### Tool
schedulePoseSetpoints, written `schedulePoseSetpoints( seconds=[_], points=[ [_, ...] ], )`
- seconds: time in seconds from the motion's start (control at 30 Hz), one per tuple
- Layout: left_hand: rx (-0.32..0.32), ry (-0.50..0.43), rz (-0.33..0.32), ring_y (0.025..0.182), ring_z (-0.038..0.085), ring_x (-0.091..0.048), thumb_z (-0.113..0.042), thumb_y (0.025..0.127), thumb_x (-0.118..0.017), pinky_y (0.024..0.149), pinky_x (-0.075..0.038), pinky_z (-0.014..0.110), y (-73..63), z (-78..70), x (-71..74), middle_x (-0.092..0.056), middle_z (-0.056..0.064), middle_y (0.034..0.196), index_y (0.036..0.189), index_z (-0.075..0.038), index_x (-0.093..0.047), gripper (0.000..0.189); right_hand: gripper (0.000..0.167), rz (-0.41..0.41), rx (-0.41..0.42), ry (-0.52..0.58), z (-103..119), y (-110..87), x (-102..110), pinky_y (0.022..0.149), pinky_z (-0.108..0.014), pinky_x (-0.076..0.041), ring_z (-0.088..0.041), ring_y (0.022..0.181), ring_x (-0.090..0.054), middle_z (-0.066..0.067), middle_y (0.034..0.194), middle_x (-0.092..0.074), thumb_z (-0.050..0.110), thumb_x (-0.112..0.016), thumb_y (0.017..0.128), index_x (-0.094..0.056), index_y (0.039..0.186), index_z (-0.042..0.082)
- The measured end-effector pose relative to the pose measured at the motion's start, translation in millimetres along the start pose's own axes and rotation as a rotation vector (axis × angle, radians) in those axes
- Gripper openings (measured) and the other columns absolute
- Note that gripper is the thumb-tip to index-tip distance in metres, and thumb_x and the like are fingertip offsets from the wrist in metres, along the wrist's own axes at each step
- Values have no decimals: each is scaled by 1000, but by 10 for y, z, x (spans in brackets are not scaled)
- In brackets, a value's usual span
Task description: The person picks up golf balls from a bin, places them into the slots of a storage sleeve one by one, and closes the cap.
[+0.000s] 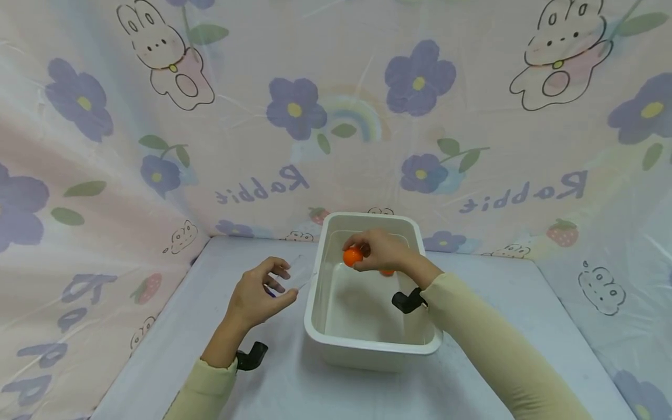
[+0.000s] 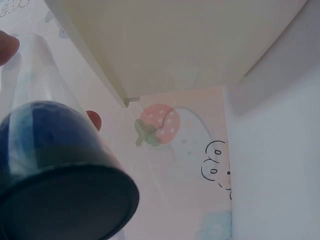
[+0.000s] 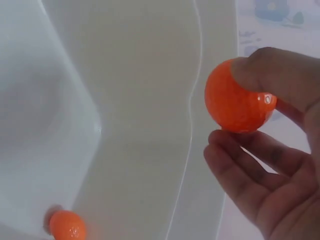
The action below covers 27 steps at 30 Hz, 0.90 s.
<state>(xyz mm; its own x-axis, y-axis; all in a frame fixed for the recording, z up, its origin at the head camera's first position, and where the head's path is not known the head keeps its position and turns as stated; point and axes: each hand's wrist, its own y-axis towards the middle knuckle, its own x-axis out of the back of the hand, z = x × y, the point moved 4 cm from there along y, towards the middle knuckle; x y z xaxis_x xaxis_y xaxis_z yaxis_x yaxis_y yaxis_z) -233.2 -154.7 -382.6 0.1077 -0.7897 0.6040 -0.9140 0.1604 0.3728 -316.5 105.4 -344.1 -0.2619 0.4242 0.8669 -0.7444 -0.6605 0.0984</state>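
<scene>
My right hand (image 1: pixel 385 251) pinches an orange ball (image 1: pixel 353 256) between thumb and fingers, over the inside of a white plastic bin (image 1: pixel 370 343). The shiny ball (image 3: pixel 235 100) shows plainly in the right wrist view. On the bin's floor lies a second orange ball (image 3: pixel 67 226), partly hidden by the right hand in the head view. Left of the bin, my left hand (image 1: pixel 257 297) holds a clear cup-like container, thumb and fingers curled round it. Its mouth end points toward the bin. In the left wrist view the container (image 2: pixel 70 145) shows something blue in its dark base end.
The bin stands on a white-covered table (image 1: pixel 273 379). A printed curtain (image 1: pixel 341 163) with flowers and rabbits hangs behind and at the sides. Black camera mounts (image 1: pixel 252 356) stick out from both wrists.
</scene>
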Motion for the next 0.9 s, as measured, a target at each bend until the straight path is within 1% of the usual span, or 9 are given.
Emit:
schedulePoseSetpoints(
  seconds=[0.1, 0.2, 0.3, 0.5, 0.6, 0.73, 0.8, 0.9],
  points=[
    [4, -4, 1, 73, 17, -68, -23, 73, -79, 58, -53, 23, -5, 6, -10, -68, -5, 96, 110, -26, -60, 43, 34, -7, 4, 25, 31, -2, -4, 76, -28, -52, -17, 81, -63, -4, 100, -70, 14, -74, 78, -69, 112, 15],
    [1, 2, -2, 71, 12, -67, -23, 73, -79, 58, -53, 23, -9, 5, -11, -68, -6, 96, 110, -26, -60, 43, 34, -7, -2, 77, 62, -10, -8, 78, -29, -55, -16, 83, -66, -7, 104, -69, 13, -74, 78, -68, 112, 15],
    [-9, 5, -5, 70, 9, -66, -23, 72, -80, 58, -53, 23, -10, -3, -8, -68, -6, 96, 110, -25, -60, 43, 34, -1, -19, 127, 96, -13, -20, 78, -28, -56, -14, 83, -68, -5, 105, -68, 12, -74, 78, -68, 111, 17],
    [-10, 3, 0, 72, 15, -68, -24, 73, -79, 58, -53, 23, -6, -17, -8, -68, -6, 96, 110, -26, -60, 42, 34, -2, -49, 198, 206, -22, -22, 72, -27, -56, -13, 81, -67, -2, 107, -65, 11, -73, 78, -67, 111, 18],
    [-2, -2, 8, 73, 19, -69, -24, 73, -78, 58, -53, 23, -3, -20, -17, -68, -6, 96, 110, -26, -60, 41, 34, -18, -66, 206, 261, -27, -20, 71, -27, -56, -15, 86, -67, -1, 107, -66, 12, -73, 78, -67, 110, 20],
    [-6, 10, 10, 71, 13, -67, -24, 73, -78, 58, -53, 22, 1, -29, -28, -68, -7, 96, 110, -26, -60, 41, 34, -38, -28, 235, 333, -21, -30, 76, -28, -57, -20, 93, -68, -3, 106, -67, 11, -72, 78, -68, 111, 17],
    [-13, 19, 8, 70, 9, -66, -25, 73, -78, 58, -53, 22, 3, -40, -30, -68, -7, 96, 110, -25, -60, 41, 34, -40, -4, 252, 366, -17, -35, 78, -28, -58, -21, 93, -68, -3, 106, -67, 11, -72, 78, -68, 111, 16],
    [-15, 15, 9, 70, 10, -67, -25, 73, -78, 58, -54, 22, 6, -49, -34, -68, -6, 96, 109, -25, -60, 41, 35, -37, 14, 278, 414, -13, -37, 79, -28, -58, -20, 92, -68, -2, 107, -66, 9, -72, 78, -68, 113, 15]
  ],
)
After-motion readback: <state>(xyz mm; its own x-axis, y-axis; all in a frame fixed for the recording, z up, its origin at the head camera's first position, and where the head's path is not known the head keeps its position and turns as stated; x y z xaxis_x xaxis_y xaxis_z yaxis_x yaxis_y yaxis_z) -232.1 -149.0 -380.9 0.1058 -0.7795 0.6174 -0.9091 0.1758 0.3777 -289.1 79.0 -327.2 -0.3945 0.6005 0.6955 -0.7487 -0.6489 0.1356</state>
